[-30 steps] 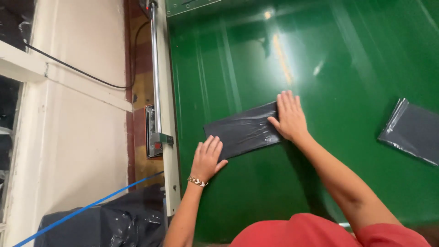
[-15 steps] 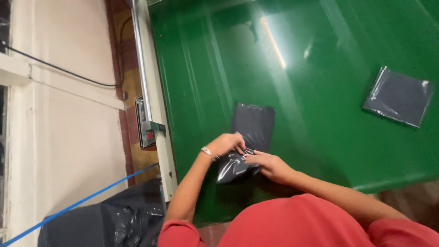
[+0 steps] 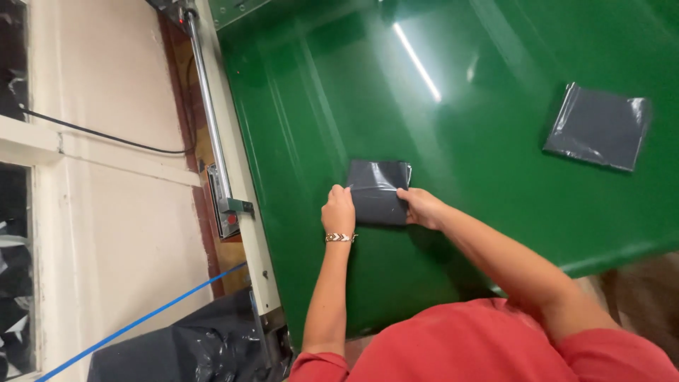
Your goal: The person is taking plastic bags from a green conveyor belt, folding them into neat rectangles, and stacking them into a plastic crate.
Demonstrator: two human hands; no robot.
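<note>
1. The person in the red top (image 3: 495,346) is leaning over a big glossy green table (image 3: 495,141), and both hands are on a small dark grey plastic bag (image 3: 378,191) that's been folded into a neat little square

2. That folded bag lies flat on the green surface, closer to the table's left edge than the right, just in front of the person

3. Left hand (image 3: 338,210) is curled up at the bag's left edge, knuckles up, fingers closed and pinching the plastic there. There's a gold bracelet (image 3: 340,238) on that wrist

4. Right hand (image 3: 422,207) is at the bag's right edge, fingers bent in and gripping that side, looks like a pinch with the thumb over the fold. So both hands are closed on the same bag, one on each side

5. Way off to the right on the same table there's a second dark bag (image 3: 598,127), also flat and folded, well apart from the one being handled, nobody touching it

6. A metal rail (image 3: 209,120) runs along the table's left side, with a pale wall beyond it, a black cable (image 3: 106,134) across the wall and a blue cord (image 3: 141,322) running diagonally lower down

7. A crumpled black plastic sack (image 3: 184,350) sits by the near left corner of the table
</note>
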